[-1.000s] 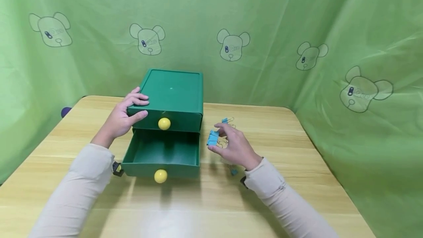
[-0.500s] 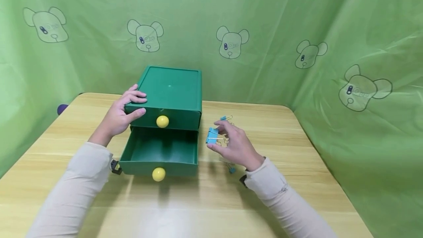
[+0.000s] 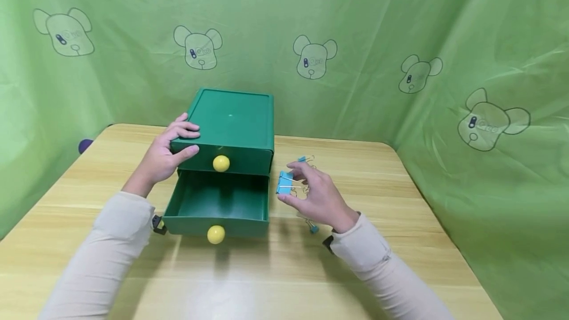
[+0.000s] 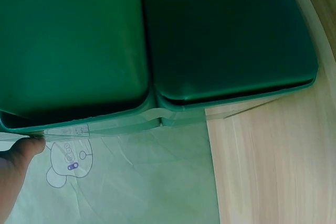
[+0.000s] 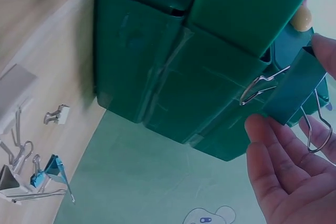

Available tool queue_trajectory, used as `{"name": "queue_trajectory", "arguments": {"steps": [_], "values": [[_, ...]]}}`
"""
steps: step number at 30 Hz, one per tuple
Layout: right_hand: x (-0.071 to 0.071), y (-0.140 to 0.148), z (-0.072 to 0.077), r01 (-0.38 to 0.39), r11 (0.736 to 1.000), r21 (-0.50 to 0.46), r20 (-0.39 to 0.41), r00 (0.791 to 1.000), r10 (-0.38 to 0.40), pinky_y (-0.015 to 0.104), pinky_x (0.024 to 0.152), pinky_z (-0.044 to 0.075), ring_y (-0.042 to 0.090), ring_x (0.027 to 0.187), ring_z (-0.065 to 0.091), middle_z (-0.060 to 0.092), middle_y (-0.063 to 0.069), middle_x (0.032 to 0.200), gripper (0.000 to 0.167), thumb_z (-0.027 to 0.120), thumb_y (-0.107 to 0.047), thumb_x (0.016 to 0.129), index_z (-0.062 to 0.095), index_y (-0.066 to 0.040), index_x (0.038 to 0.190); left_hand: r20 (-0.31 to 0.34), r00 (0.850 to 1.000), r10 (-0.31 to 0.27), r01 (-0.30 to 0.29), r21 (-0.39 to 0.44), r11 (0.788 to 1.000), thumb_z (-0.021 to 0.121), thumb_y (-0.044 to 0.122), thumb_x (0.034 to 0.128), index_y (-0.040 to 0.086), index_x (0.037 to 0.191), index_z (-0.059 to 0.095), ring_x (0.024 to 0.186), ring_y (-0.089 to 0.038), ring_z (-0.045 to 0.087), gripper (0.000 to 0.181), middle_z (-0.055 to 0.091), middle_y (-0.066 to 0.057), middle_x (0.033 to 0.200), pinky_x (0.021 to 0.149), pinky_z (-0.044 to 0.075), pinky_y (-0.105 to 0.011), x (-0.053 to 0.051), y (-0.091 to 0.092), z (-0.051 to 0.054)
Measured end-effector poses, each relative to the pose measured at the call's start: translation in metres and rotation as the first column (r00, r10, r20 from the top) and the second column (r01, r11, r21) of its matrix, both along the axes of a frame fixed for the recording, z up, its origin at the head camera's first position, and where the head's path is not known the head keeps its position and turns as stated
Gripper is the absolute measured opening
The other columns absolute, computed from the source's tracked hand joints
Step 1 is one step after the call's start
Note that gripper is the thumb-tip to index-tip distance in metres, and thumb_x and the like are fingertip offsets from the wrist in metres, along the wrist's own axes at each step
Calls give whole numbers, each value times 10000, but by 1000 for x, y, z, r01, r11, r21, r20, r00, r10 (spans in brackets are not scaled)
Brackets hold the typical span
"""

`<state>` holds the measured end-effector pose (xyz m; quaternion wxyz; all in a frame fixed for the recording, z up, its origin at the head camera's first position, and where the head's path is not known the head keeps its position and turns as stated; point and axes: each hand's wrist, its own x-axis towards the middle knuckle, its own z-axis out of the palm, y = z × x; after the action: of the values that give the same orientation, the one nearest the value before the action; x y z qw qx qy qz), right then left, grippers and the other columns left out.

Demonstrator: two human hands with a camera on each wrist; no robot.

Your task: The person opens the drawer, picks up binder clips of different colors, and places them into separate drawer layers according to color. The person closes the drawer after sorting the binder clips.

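Observation:
A green two-drawer cabinet (image 3: 231, 117) stands on the table, its lower drawer (image 3: 213, 226) pulled out. My left hand (image 3: 164, 154) rests on the cabinet's top left corner, fingers laid over the top and thumb across the upper front. Only part of that hand (image 4: 18, 169) shows in the left wrist view. To the right of the cabinet, my right hand (image 3: 317, 194) pinches a large blue binder clip (image 3: 285, 182) between thumb and fingers, above the table. Two wire handles stick out from this binder clip (image 5: 296, 87) in the right wrist view.
Several more binder clips (image 5: 55, 169) lie on the table; a small blue clip (image 3: 313, 229) sits below my right hand and another (image 3: 302, 159) beyond it. Yellow round knobs (image 3: 216, 234) stick out from both drawer fronts. A green curtain (image 3: 355, 112) hangs behind the table.
The binder clip has turned slightly in my right hand, its wire handles now more in sight. My left hand stays on the cabinet. The whole view has shifted a little.

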<state>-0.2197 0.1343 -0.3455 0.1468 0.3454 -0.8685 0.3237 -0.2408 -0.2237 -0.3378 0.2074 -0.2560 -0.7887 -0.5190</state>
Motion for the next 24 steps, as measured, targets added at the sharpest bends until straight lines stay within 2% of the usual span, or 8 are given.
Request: {"name": "queue_trajectory", "arguments": {"steps": [10,15,19,24], "values": [[3,-5,4,-39,999,-10,-30,999,39,369,788,521,229,921,630,655,95,999,612,847,-216,758,545,-37,1260,-4,1000,4,-4,1,1000,638,-29,887,-32,1066,624,1451,-238,181,180,529,119,1226,1135,93,-558,0,0,-1],[1,-7,3,-47,999,-5,-39,998,47,371,789,519,227,917,630,649,93,993,615,846,-219,760,543,-29,1261,-2,1000,10,-10,5,1000,638,-27,889,-26,1065,625,1451,-232,183,177,535,80,1239,1137,93,-554,0,1,-1],[1,-9,3,-56,998,-14,-32,998,56,411,800,522,263,914,633,645,101,993,614,845,-208,760,542,-25,1261,1,1000,12,-12,10,1000,640,-26,886,-37,1067,619,1451,-242,183,182,541,38,1248,1138,92,-553,0,1,-2],[1,-14,4,-60,998,-17,-13,998,60,417,812,522,249,919,634,652,100,1010,619,845,-218,762,542,-20,1264,6,1000,16,-16,13,1000,634,-24,890,-44,1069,615,1452,-229,182,182,538,78,1241,1139,90,-548,0,-1,-3]]}}
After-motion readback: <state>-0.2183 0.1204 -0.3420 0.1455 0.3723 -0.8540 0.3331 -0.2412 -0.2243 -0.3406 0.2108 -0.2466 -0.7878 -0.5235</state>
